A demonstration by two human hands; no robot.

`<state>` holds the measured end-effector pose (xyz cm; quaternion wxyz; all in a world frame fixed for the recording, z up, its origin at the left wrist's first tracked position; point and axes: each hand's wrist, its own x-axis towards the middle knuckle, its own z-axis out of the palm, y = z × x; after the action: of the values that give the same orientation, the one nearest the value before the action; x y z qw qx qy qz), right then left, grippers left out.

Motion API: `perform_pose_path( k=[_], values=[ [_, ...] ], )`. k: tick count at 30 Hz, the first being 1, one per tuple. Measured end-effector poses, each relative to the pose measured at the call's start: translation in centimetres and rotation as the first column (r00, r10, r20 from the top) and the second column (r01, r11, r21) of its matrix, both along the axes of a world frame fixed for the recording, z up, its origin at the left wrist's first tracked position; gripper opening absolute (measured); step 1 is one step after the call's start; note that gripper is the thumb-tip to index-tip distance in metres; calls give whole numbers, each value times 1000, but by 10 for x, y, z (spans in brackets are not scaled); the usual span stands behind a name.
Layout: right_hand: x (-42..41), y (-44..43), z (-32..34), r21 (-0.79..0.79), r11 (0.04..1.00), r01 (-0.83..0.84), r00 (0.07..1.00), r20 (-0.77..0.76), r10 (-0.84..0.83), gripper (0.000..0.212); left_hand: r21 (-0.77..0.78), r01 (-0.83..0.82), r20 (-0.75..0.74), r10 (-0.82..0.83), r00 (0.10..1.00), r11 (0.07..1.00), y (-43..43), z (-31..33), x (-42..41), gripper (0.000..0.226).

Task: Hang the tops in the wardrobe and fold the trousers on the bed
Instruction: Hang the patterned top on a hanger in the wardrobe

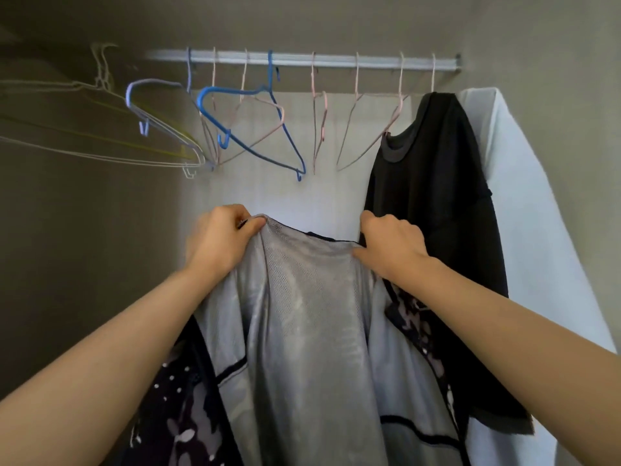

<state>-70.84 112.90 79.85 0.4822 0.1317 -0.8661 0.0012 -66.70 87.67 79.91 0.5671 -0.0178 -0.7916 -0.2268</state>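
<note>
I hold up a grey mesh-lined top (302,314) with dark patterned outer fabric, inside out, in front of the open wardrobe. My left hand (218,240) pinches its upper left edge. My right hand (391,243) grips its upper right edge. Above hangs the metal wardrobe rail (302,58) with several empty hangers, among them a blue hanger (255,126) and pale pink wire ones (369,129). A black top (433,196) hangs at the rail's right end. No trousers or bed are in view.
A white garment (524,213) hangs behind the black top at the far right. More pale hangers (100,129) hang at the left in the dark part of the wardrobe. The white back wall (268,190) shows between the hangers.
</note>
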Motion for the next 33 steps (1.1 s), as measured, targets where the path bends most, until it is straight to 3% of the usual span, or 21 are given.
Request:
perform_pose_path(
  k=[8, 14, 21, 27, 31, 33],
  values=[
    [17, 5, 13, -44, 988, -150, 984, 89, 154, 40, -102, -31, -21, 29, 999, 994, 13, 17, -12, 30],
    [49, 12, 54, -128, 960, -250, 937, -281, 207, 19, -187, -14, 16, 17, 1000, 982, 23, 25, -24, 28],
    [44, 19, 123, -106, 980, -168, 903, -415, 110, 21, -266, 3, 43, 9, 999, 964, 23, 54, -33, 28],
    [29, 17, 179, -75, 996, 51, 922, -379, -76, 27, -394, -103, 8, 116, 993, 913, 26, 68, -40, 37],
    [25, 17, 203, -171, 985, -18, 982, -190, -15, 14, -558, -299, -119, 281, 952, 774, 26, 63, -43, 42],
    [22, 15, 213, -294, 953, -75, 997, -47, 64, 22, -604, -361, -170, 328, 929, 711, 25, 60, -45, 41]
  ],
)
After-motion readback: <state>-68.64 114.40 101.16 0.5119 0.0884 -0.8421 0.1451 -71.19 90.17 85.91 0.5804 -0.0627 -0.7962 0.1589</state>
